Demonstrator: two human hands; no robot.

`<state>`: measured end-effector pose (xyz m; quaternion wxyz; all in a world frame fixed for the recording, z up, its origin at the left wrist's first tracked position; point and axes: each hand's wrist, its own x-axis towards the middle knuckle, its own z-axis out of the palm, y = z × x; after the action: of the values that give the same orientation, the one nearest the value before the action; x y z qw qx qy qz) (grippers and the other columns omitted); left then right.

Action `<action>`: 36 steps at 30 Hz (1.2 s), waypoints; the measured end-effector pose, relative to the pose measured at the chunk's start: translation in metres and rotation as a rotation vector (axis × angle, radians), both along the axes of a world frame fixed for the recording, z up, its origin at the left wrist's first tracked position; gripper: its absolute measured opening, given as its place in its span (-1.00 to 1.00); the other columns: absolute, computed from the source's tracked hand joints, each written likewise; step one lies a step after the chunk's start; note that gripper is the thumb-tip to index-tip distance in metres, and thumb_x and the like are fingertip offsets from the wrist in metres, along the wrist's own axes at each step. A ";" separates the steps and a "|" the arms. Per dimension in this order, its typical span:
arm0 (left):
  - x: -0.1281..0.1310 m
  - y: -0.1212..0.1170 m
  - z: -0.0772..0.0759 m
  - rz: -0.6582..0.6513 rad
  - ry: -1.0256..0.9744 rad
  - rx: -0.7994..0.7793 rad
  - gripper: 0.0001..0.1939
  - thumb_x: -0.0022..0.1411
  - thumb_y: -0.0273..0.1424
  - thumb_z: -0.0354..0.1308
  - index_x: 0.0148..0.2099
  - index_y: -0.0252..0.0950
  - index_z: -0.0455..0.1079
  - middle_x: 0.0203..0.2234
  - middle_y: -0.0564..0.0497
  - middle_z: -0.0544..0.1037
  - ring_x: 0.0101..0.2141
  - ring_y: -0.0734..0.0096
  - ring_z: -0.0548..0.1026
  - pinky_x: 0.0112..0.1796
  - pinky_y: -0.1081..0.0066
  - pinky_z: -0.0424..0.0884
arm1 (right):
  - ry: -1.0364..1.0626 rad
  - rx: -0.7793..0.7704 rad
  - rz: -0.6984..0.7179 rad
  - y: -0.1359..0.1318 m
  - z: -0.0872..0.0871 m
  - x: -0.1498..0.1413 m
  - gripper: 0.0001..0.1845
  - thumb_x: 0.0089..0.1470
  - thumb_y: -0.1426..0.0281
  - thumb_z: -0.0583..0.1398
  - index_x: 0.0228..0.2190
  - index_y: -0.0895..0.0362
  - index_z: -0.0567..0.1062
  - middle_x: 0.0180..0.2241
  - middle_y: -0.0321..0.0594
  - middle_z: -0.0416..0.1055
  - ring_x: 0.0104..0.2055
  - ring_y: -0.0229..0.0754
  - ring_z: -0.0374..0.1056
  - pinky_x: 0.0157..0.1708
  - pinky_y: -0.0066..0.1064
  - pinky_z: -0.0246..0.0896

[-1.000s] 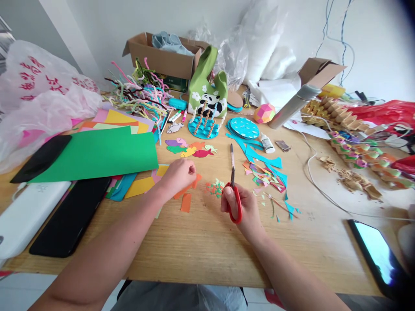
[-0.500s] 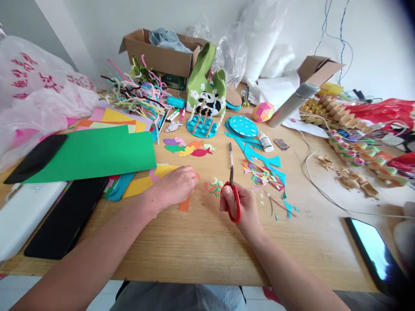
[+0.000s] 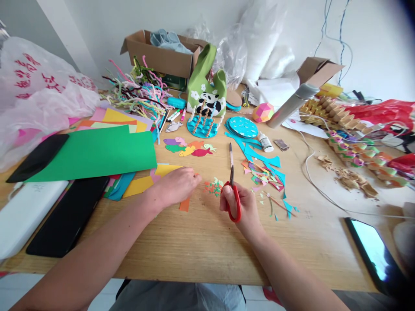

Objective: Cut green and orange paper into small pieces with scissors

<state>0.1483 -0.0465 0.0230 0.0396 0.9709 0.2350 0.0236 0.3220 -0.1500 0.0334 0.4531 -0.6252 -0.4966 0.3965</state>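
Observation:
My right hand (image 3: 241,206) grips a pair of red-handled scissors (image 3: 232,190), blades together and pointing away from me. With its fingers bunched, my left hand (image 3: 181,185) is on an orange paper strip (image 3: 184,204); part of the strip shows below the palm and a bit of orange shows at the fingertips, the rest being hidden. Between my hands lie tiny green and orange paper snippets (image 3: 214,186). Beyond them, several coloured paper fish (image 3: 186,147) are spread flat. A yellow paper sheet (image 3: 138,186) lies beside my left wrist.
Green paper (image 3: 100,151) and a black phone (image 3: 66,216) lie left. Blue paper discs (image 3: 243,127), a glue bottle (image 3: 266,142) and scraps (image 3: 264,175) lie right. A panda bag (image 3: 207,86) stands behind. A lit phone (image 3: 372,250) and a white cable (image 3: 308,172) are far right.
My left hand has shifted slightly to the right, covering more of the orange at its fingertips. My right hand and the scissors have stayed in place.

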 end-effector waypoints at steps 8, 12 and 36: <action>0.000 0.001 -0.004 -0.006 -0.006 0.029 -0.86 0.18 -0.61 -0.03 -0.26 -0.35 0.32 -0.41 -0.10 0.46 -0.32 0.30 0.44 -0.34 0.37 0.32 | -0.003 0.009 0.002 0.000 -0.002 0.001 -0.51 0.12 0.02 0.11 -0.63 0.12 0.29 -0.74 -0.31 0.28 -0.68 -0.35 0.11 -0.66 -0.51 0.01; 0.000 0.002 -0.004 -0.005 -0.001 0.042 -0.86 0.20 -0.57 -0.03 -0.23 -0.36 0.34 -0.40 -0.10 0.47 -0.31 0.29 0.46 -0.32 0.37 0.34 | 0.002 0.013 0.004 0.000 -0.001 0.001 -0.51 0.13 0.02 0.11 -0.63 0.12 0.29 -0.73 -0.31 0.29 -0.67 -0.35 0.11 -0.66 -0.51 0.00; 0.020 -0.013 0.006 0.364 -0.990 -1.162 -0.87 0.06 -0.42 0.20 -0.29 -0.35 0.43 -0.46 0.00 0.58 -0.43 0.42 0.55 -0.37 0.45 0.43 | 0.060 0.087 -0.061 0.006 -0.004 0.001 -0.71 -0.04 0.18 0.30 -0.43 0.12 0.39 -0.48 -0.27 0.37 -0.46 -0.23 0.27 -0.46 -0.42 0.20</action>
<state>0.1685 -0.0595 0.0293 0.6368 0.6173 0.3200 0.3332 0.3231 -0.1438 0.0294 0.5064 -0.6076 -0.4804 0.3790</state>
